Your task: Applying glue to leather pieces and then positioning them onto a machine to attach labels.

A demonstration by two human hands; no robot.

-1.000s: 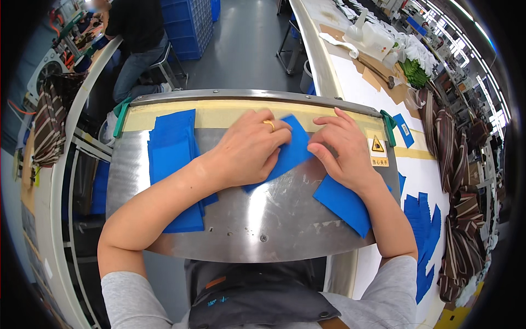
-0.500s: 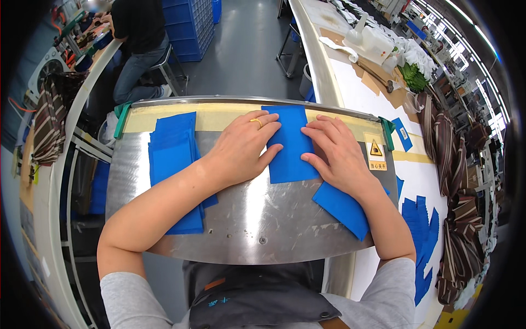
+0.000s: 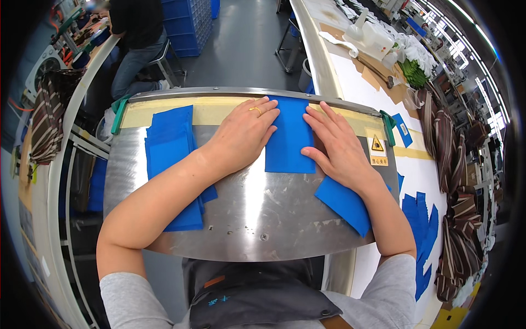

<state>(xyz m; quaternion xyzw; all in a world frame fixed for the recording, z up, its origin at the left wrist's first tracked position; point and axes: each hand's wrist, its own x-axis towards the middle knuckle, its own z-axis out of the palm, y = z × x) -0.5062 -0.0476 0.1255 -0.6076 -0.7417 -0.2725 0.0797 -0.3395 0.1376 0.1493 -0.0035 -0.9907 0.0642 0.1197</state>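
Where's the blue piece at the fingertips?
In the head view, the blue piece lies right of centre on the metal plate, by its far rail, between left hand and right hand.

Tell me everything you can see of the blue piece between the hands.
The blue piece is a flat, plain, roughly rectangular sheet that looks like fabric, its long sides running near to far. It lies on the metal plate, its far end over the yellowish strip, by the metal bar. The left hand touches its left edge, the right hand its right edge. Its layer count cannot be told.
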